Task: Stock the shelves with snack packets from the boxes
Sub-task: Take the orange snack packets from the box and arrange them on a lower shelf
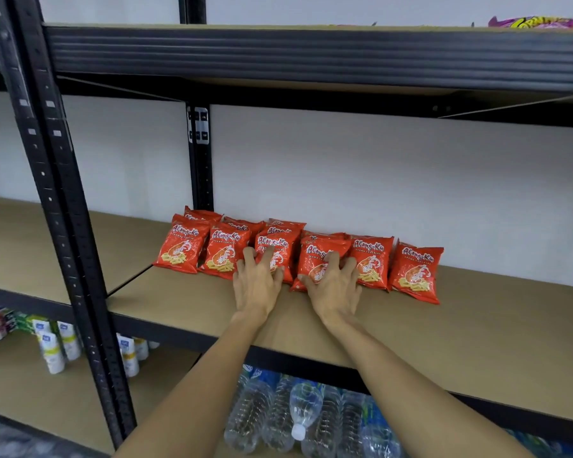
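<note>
A black metal shelving rack [63,206] is being viewed from the front, its middle shelf [444,332] being used for the stock and its upper shelf [311,57] being fronted by a ribbed black beam. A row of red snack packets [414,272] is being displayed along the back part of the middle shelf, near the white wall. Six are being stood in the front rank, leaning backwards, with further packets being partly hidden behind those on the left. On the lower shelf, clear water bottles [278,414] are being stored lying down beneath the forearms, and white bottles [52,352] are being kept further to the left. The left hand [257,285] is being laid on the third packet [285,242] from the left, with its fingers spread and their tips being pressed against the printed face. The right hand [334,292] is being closed over the fourth packet [311,256], just beside, its fingers being curled across the face and its thumb being set at the lower left edge. A purple and yellow packet [536,23] is being glimpsed at the right end of the upper shelf.
</note>
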A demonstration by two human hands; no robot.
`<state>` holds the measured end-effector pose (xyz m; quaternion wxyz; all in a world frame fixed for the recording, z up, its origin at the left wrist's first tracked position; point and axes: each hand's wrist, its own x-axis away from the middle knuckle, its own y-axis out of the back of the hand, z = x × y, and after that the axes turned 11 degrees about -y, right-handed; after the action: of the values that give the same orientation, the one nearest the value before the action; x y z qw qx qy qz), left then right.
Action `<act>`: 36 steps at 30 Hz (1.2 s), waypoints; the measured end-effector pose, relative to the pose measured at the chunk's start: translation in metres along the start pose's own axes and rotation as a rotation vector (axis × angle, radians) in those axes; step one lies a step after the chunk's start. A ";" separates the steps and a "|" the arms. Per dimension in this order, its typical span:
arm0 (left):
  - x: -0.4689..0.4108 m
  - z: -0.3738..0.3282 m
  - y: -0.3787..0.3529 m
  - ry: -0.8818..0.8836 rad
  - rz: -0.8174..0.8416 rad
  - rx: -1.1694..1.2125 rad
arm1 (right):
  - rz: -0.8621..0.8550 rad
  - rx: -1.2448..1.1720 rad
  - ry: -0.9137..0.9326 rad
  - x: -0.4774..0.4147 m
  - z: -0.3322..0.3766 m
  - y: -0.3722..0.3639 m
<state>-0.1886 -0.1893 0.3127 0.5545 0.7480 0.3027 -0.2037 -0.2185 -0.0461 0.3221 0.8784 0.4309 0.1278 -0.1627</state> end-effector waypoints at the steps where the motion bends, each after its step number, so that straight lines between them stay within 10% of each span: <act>1: 0.000 0.000 0.000 -0.001 -0.002 0.000 | -0.008 0.019 0.005 0.000 0.000 -0.001; 25: 0.011 -0.019 0.015 -0.103 -0.044 -0.142 | 0.088 0.040 0.077 -0.005 -0.044 0.079; 36: 0.027 -0.128 0.038 -0.493 -0.047 -0.126 | 0.070 -0.011 0.005 0.007 -0.116 0.154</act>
<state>-0.1470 -0.0691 0.3608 0.6522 0.6324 0.1876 -0.3735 -0.1611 0.1340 0.3606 0.8856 0.4304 0.1160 -0.1301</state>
